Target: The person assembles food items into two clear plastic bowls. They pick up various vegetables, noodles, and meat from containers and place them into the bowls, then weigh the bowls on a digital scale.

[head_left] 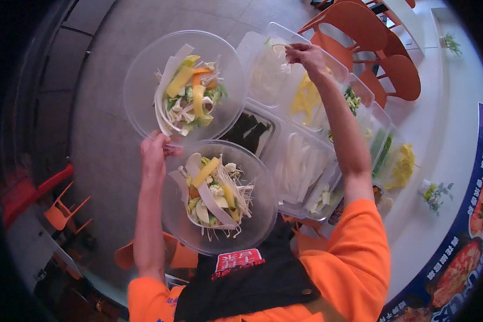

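My left hand [155, 153] grips the near rim of a clear round bowl [139, 86] filled with white strips, yellow slices, orange pieces and greens. A second clear bowl [252, 225] with similar mixed vegetables and thin mushrooms sits just below it, close to my chest. My right hand [306, 56] reaches out over a clear container of pale shreds [263, 72], fingers pinched on a small tuft of white strands.
Clear rectangular tubs [300, 166] hold white strips, dark seaweed [247, 131], yellow shreds [306, 99] and greens [383, 150] in a row on a white counter [445, 155]. Orange chairs [381, 37] stand beyond. Small potted plants [432, 190] sit on the counter.
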Motion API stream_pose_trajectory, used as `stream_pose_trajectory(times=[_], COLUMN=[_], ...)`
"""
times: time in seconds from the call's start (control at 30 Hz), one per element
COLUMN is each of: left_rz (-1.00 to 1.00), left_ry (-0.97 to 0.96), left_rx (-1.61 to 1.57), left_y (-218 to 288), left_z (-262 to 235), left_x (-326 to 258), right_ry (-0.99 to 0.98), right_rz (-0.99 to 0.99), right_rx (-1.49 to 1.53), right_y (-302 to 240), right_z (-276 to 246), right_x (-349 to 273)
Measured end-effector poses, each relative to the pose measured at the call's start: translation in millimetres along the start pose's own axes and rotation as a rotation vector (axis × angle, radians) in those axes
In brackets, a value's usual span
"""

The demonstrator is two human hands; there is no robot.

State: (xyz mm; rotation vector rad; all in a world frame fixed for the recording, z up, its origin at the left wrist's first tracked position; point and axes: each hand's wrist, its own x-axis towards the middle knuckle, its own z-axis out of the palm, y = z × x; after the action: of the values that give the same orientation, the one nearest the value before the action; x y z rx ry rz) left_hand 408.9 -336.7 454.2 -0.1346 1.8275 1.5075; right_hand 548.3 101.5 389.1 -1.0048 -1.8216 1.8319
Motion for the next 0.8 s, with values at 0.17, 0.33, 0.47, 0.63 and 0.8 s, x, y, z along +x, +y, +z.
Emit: stream_pose_trajectory(times=[0.17,0.33,0.47,0.63,0.8], left_rz=[-0.010,0.006,-0.023,-0.019,-0.006], left_ry=[-0.054,-0.089,-0.132,-0.132,-0.091], left_rx=[-0.034,0.042,0.040,0.057,0.050], left_y=[-1,-6,1,-1,-1], left_z=[2,-2,7,2,-3], left_x=[14,26,24,23,18], right_ry=[-0.052,-0.233,-0.422,-0.562,-0.410], right_rz=[-0.142,-0.298,-0.246,-0.375,-0.187], right_rx=[-0.028,0.003,0.102,-0.698,-0.355], right_y=[-113,-192,-170,-90,-75], right_z=[27,86,146,168,125], right_x=[-57,-104,-119,-95,-71])
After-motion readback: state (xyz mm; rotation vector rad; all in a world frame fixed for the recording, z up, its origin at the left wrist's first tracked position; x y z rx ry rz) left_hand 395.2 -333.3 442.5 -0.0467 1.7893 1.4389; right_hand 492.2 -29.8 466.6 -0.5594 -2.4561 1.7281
